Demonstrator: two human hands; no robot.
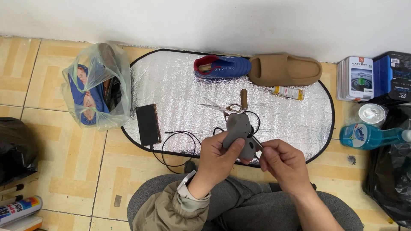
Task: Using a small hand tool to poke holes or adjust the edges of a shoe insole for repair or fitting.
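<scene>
So the left hand has its fingers wrapped around a grey insole, held up over the silver mat, near the scissors. The right hand pinches a thin tool between closed fingertips, right at the insole's edge.

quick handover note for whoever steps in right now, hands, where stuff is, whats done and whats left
Left hand: grips a grey shoe insole above the lap.
Right hand: pinches a thin metal tool against the insole's edge.
On the silver mat: scissors, blue shoe, tan slide, small glue tube, black phone with cable.
Done: insole is out and in hand.
Left: work at the edge looks unfinished; insole is not back in a shoe.
</scene>
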